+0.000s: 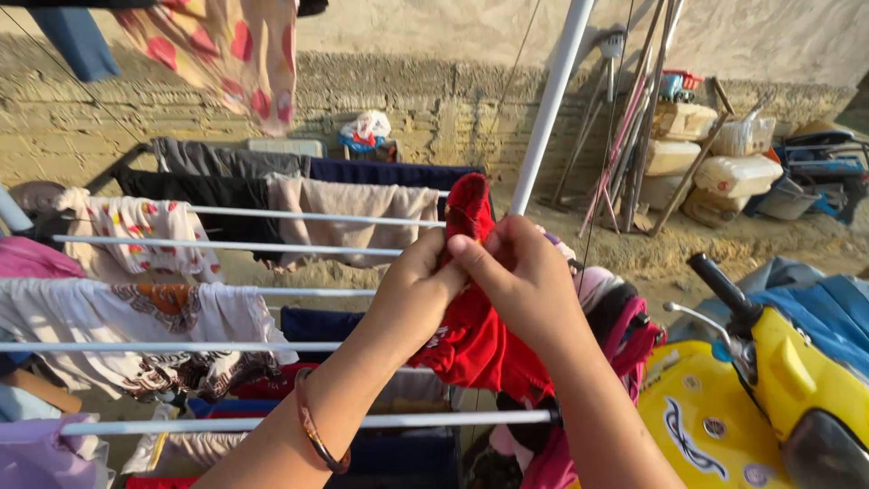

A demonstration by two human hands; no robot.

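Observation:
A small red garment [475,335] hangs between both my hands above a white drying rack [299,420]. My left hand [415,292], with a thin bangle on its wrist, pinches the cloth from the left. My right hand [525,276] grips the same cloth from the right, fingers closed over a fold near its top. The garment's upper end [469,204] sticks up above my fingers. The rack's rails below carry several clothes, among them a white printed shirt [118,317], a beige cloth [348,217] and a floral piece [145,231].
A yellow ride-on toy vehicle [769,398] stands at the lower right with a blue cloth over it. A slanted white pole [552,100] rises behind my hands. Poles, tools and plastic canisters [715,172] lean against the brick wall. A floral cloth [226,54] hangs overhead.

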